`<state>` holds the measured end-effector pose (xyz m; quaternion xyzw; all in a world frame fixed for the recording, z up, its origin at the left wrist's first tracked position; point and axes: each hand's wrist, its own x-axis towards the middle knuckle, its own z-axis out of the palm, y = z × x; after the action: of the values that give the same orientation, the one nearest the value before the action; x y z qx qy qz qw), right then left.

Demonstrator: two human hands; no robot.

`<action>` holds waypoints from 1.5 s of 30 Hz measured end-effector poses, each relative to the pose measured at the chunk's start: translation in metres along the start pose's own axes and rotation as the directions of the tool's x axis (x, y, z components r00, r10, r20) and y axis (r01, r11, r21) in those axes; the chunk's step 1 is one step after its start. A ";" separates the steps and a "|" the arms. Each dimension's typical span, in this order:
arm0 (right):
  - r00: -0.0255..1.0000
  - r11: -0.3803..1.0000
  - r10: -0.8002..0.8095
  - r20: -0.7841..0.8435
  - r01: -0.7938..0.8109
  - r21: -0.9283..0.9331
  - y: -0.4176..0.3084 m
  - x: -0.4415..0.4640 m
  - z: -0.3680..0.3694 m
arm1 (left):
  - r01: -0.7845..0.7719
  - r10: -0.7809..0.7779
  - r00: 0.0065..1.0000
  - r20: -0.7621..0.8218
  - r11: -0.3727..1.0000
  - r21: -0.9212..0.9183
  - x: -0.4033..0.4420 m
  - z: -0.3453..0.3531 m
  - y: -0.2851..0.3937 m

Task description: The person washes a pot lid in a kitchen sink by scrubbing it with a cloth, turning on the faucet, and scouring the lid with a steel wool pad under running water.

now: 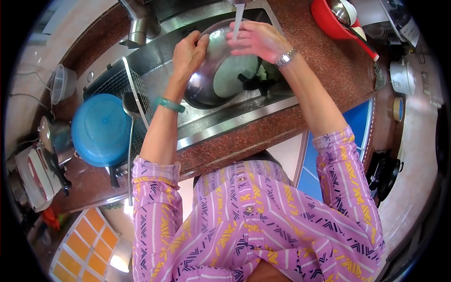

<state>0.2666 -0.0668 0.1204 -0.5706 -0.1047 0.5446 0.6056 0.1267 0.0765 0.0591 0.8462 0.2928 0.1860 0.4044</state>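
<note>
A round metal bowl sits tilted in the sink, with whitish liquid inside. My left hand grips the bowl's upper left rim, thumb and fingers closed round it. Over the bowl's upper right side, my right hand is spread flat under a stream of water, holding nothing. Some dark object and pale green scraps show at the lower right of the bowl; I cannot make out whether they lie inside it.
Left of the sink are a wire rack, a blue round basket and a long-handled ladle. A faucet rises at the upper left. At the upper right sits a red bowl holding utensils.
</note>
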 end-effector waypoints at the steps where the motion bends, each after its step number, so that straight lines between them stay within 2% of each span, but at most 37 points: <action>1: 1.000 1.000 -0.007 -0.010 0.006 -0.031 -0.001 -0.002 0.000 | 0.022 -0.022 1.000 0.018 1.000 0.013 0.002 0.000 0.002; 5: 0.995 0.985 -0.079 -0.060 0.069 -0.158 -0.003 -0.003 -0.003 | 0.021 -0.023 0.998 0.056 0.999 0.035 0.005 0.001 0.013; 7: 0.950 0.942 -0.246 -0.191 0.188 -0.279 -0.010 -0.001 -0.002 | 0.019 -0.019 0.997 0.072 1.000 -0.001 0.003 0.002 0.014; 9: 0.928 0.906 -0.322 -0.186 0.245 -0.345 -0.021 0.007 -0.008 | 0.038 -0.035 0.996 0.077 0.999 -0.034 -0.002 -0.001 0.014; 12: 0.838 0.832 -0.489 -0.241 0.365 -0.418 -0.044 0.023 -0.001 | 0.035 -0.035 0.999 -0.001 0.999 -0.030 -0.014 -0.008 0.017; 14: 0.770 0.657 -0.629 -0.112 0.448 -0.606 -0.066 0.035 0.005 | 0.041 -0.042 0.999 -0.031 0.998 -0.044 -0.019 -0.013 0.014; 15: 0.684 0.539 -0.729 -0.005 0.570 -0.619 -0.074 0.065 -0.011 | 0.050 -0.053 0.998 -0.040 0.997 -0.052 -0.021 -0.015 0.012; 17: 0.682 0.342 -0.709 0.180 0.556 -0.757 -0.093 0.126 -0.030 | 0.059 -0.063 0.997 -0.051 0.996 -0.070 -0.025 -0.018 0.008; 18: 0.700 0.357 -0.678 0.225 0.581 -0.732 -0.097 0.153 -0.037 | 0.075 -0.078 0.996 -0.045 0.994 -0.080 -0.027 -0.019 0.007; 19: 0.670 0.340 -0.712 0.212 0.592 -0.731 -0.105 0.120 0.012 | 0.090 -0.093 0.995 -0.044 0.993 -0.072 -0.029 -0.021 0.006; 20: 0.500 -0.147 -0.750 0.432 0.512 -0.846 -0.111 0.122 0.022 | 0.093 -0.097 0.994 -0.055 0.993 -0.073 -0.031 -0.023 0.006; 22: 0.523 -0.210 -0.716 0.462 0.471 -0.857 -0.118 0.140 0.047 | 0.078 -0.082 0.994 -0.077 0.996 -0.048 -0.032 -0.029 0.008; 23: 0.767 -0.054 -0.558 0.317 0.348 -0.936 -0.126 0.137 0.055 | 0.087 -0.091 0.992 -0.084 0.995 -0.050 -0.031 -0.034 0.010; 24: 0.827 -0.108 -0.481 0.292 0.274 -0.956 -0.128 0.143 0.057 | 0.102 -0.104 0.994 -0.045 0.994 -0.044 -0.031 -0.043 0.013; 25: 0.867 -0.102 -0.433 0.246 0.225 -0.969 -0.133 0.148 0.061 | 0.123 -0.123 0.992 -0.003 0.992 -0.037 -0.034 -0.050 0.015; 26: 0.904 -0.098 -0.380 0.198 0.174 -0.980 -0.133 0.153 0.065 | 0.124 -0.124 0.992 -0.024 0.992 0.018 -0.033 -0.054 0.014; 27: 0.911 -0.095 -0.361 0.202 0.180 -0.979 -0.126 0.159 0.063 | 0.147 -0.147 0.989 -0.015 0.989 0.006 -0.033 -0.059 0.013; 31: 0.766 -0.188 -0.596 0.241 0.159 -0.969 -0.113 0.171 0.052 | 0.194 -0.193 0.981 0.017 0.980 -0.034 -0.030 -0.063 0.001; 35: 0.560 -0.174 -0.769 0.308 0.280 -0.944 -0.110 0.149 0.048 | 0.198 -0.194 0.979 0.062 0.978 -0.061 -0.024 -0.062 0.005; 37: 0.469 -0.152 -0.824 0.319 0.359 -0.921 -0.111 0.132 0.048 | 0.186 -0.180 0.979 0.093 0.981 -0.059 -0.018 -0.056 0.005; 39: 0.374 -0.134 -0.869 0.324 0.451 -0.882 -0.109 0.112 0.044 | 0.089 -0.086 0.992 0.091 0.995 -0.035 -0.008 -0.049 0.003; 40: 0.338 -0.123 -0.886 0.317 0.488 -0.864 -0.107 0.100 0.042 | 0.088 -0.084 0.991 0.103 0.995 -0.036 -0.003 -0.045 0.004; 42: 0.276 -0.104 -0.915 0.295 0.545 -0.832 -0.101 0.078 0.035 | 0.015 -0.005 0.993 0.115 0.996 -0.083 0.006 -0.039 0.009; 43: 0.255 -0.086 -0.927 0.276 0.570 -0.817 -0.096 0.068 0.031 | 0.077 -0.057 0.981 0.185 0.992 -0.105 0.011 -0.040 0.018; 45: 0.233 -0.038 -0.947 0.220 0.600 -0.799 -0.083 0.046 0.021 | 0.101 -0.057 0.960 0.276 0.984 -0.149 0.019 -0.039 0.031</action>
<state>0.3134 0.0010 0.1710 -0.6843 -0.5076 -0.1547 0.5001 0.1305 0.0957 0.1085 0.8159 0.2524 0.0755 0.5147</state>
